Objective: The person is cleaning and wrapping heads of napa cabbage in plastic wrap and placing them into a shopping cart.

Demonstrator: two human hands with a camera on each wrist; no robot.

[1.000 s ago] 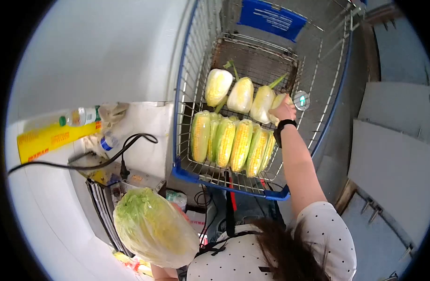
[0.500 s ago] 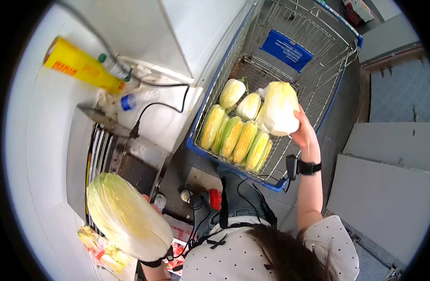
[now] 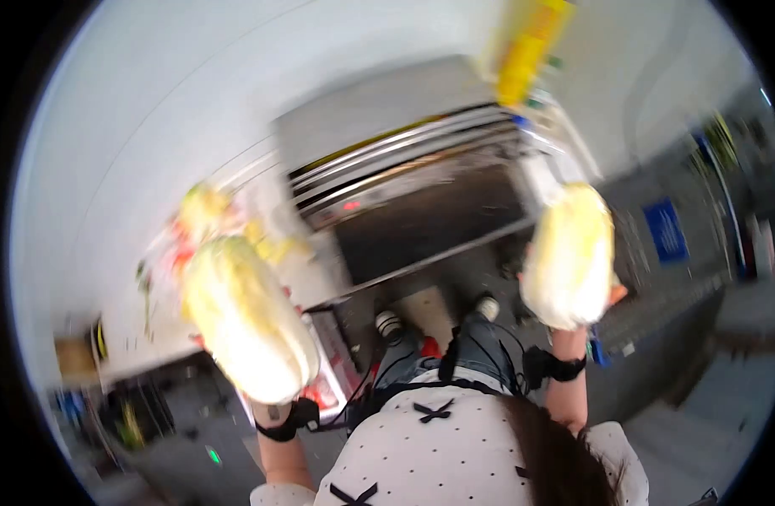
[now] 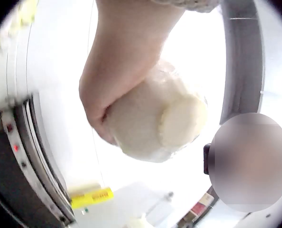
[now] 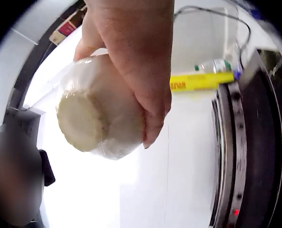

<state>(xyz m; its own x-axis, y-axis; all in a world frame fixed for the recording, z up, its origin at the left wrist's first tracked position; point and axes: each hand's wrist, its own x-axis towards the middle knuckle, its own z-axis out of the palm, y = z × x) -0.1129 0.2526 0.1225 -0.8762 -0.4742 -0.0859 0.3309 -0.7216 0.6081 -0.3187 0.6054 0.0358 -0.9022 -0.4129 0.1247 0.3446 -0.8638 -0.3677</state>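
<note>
as seen from where i'm standing, the left cabbage (image 3: 248,320) is over the front edge of the white counter (image 3: 134,312), and the right cabbage (image 3: 569,257) is near the right end of the metal machine (image 3: 379,110). wide gap between the 2, spanning the machine's dark plate (image 3: 429,219) and the strip of floor in front of it. blue panel (image 3: 665,229) sits off to the right, apart from the right cabbage. height over counter can't be read from here.

left hand (image 4: 110,80): spread wide, curled round the side of its cabbage, cut base showing. right hand (image 5: 136,66): also wide, digits on 2 opposite sides of its cabbage, base showing too. both grips loaded, 1 cabbage each. clear film on both, shiny in the wrist views.

count: 2 cabbages, 2 hands, 2 black wristbands (image 3: 290,420), 2 shoes (image 3: 389,325) on the floor, 1 machine with 1 red light (image 5: 236,212) lit, 1 yellow box (image 3: 532,52) behind the machine's right end, 1 clear bottle (image 5: 212,66) beside the box, 1 black cord (image 5: 217,13). yellow and red stuff (image 3: 206,211) on the counter behind the left cabbage, too blurred to count.
</note>
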